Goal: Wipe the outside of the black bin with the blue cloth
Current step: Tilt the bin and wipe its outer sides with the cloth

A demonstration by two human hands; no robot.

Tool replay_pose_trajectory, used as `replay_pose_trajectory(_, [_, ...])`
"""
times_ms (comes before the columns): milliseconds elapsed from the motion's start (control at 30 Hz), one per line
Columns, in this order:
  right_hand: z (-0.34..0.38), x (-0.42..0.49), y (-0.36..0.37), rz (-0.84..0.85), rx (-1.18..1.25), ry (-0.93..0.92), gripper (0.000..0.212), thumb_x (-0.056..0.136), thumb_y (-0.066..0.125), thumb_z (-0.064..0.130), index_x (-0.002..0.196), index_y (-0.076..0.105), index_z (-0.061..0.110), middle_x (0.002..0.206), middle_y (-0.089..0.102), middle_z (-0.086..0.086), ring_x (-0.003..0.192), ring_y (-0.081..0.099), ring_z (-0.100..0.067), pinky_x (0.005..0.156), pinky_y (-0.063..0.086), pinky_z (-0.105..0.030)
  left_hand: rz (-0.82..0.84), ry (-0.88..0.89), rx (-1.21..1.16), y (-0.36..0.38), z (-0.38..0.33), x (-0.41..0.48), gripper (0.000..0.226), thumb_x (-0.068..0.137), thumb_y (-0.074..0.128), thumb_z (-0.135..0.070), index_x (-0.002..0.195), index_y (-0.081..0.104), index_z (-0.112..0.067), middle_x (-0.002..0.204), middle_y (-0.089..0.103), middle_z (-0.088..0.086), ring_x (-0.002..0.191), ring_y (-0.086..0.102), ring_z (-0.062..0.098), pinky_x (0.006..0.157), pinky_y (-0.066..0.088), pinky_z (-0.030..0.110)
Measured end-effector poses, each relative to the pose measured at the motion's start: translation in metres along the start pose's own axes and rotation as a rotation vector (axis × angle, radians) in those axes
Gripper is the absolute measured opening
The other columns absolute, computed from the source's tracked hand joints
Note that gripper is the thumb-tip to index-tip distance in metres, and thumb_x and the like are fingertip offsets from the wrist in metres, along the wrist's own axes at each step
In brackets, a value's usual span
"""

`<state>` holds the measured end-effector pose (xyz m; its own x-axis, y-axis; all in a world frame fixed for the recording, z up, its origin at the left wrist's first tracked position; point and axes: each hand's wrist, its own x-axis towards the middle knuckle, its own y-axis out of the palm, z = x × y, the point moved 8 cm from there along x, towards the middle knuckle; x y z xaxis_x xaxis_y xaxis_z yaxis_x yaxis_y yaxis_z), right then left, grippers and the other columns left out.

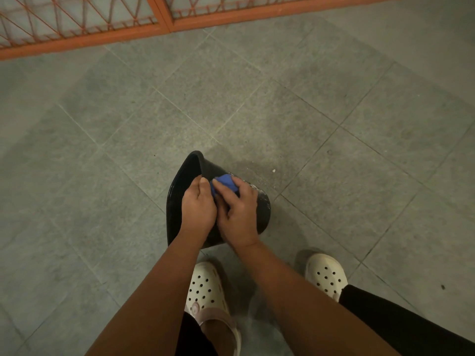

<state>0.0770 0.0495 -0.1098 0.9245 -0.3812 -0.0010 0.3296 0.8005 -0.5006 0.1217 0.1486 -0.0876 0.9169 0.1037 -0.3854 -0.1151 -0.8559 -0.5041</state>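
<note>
Bin, black and tipped onto its side, lies on the grey tiled floor just ahead of the person's feet, its mouth turned to the left and its base to the right. The left hand grips the rim at the mouth, its fingers curled over the edge and the thumb lying along the outer wall. The right hand sits just beside it on the upper side of the bin and holds the cloth, a bunched blue wad. Its fingers are bent round the wad and press it against the outside wall, so only the far part of the cloth shows past them. The two hands are touching or nearly so; which cannot be told. Pale smears mark the bin near its base, and small white specks dot the floor just beyond it. Two cream clogs with holes stand near the bin, one under each forearm, and a black trouser leg shows at the lower right. An orange metal gate with a lattice runs along the top edge of the view.
</note>
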Motion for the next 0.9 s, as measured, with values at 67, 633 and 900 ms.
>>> replay_pose_trajectory(67, [-0.011, 0.014, 0.003, 0.064, -0.032, 0.062, 0.033, 0.089, 0.05, 0.028, 0.122, 0.058, 0.029, 0.127, 0.049, -0.011, 0.114, 0.043, -0.028, 0.095, 0.041, -0.044, -0.006, 0.02, 0.033, 0.002, -0.002, -0.003, 0.032, 0.101, 0.03, -0.024, 0.101, 0.059, -0.01, 0.08, 0.06, 0.0, 0.071, 0.056, 0.006, 0.063, 0.042, 0.018])
replay_pose_trajectory(633, [-0.062, 0.006, 0.0, 0.078, -0.175, 0.174, 0.033, 0.092, 0.05, 0.027, 0.125, 0.056, 0.031, 0.133, 0.045, -0.014, 0.114, 0.042, -0.036, 0.092, 0.043, -0.05, -0.073, -0.063, 0.115, -0.009, 0.009, -0.003, 0.03, 0.101, 0.028, -0.028, 0.104, 0.052, -0.008, 0.078, 0.054, 0.0, 0.071, 0.054, 0.008, 0.061, 0.043, 0.021])
replay_pose_trajectory(900, [-0.035, -0.015, 0.005, 0.037, -0.15, 0.207, 0.042, 0.091, 0.033, 0.036, 0.128, 0.051, 0.028, 0.137, 0.041, -0.015, 0.119, 0.036, -0.036, 0.094, 0.038, -0.045, -0.013, -0.073, 0.128, -0.004, 0.01, -0.005, 0.026, 0.101, 0.029, -0.027, 0.11, 0.047, -0.011, 0.079, 0.053, -0.003, 0.072, 0.054, 0.005, 0.062, 0.044, 0.021])
